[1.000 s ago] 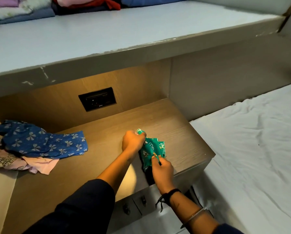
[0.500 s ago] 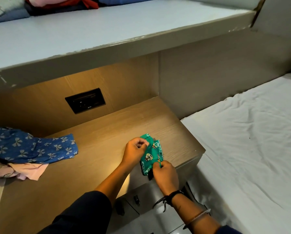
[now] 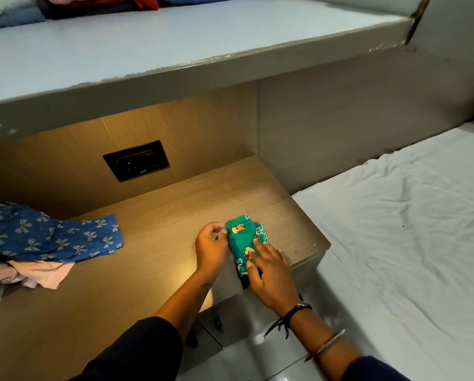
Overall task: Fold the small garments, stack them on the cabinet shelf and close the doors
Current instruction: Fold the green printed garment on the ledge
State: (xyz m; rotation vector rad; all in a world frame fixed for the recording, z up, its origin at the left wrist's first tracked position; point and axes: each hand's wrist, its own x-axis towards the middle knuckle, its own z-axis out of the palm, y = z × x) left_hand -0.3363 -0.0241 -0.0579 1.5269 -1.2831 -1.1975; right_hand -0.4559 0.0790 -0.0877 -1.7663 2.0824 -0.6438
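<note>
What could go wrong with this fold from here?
1. The green garment lies near the wooden surface's front edge; smoothing toward that edge could slide it off.
2. The right hand only presses flat with open fingers, and the left hand sits beside the cloth, so the fold may spring open once released.

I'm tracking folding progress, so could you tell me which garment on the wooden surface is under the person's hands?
The small green garment with cartoon prints, near the right edge. The blue bow-print garment and pink garment lie untouched at the far left.
</note>
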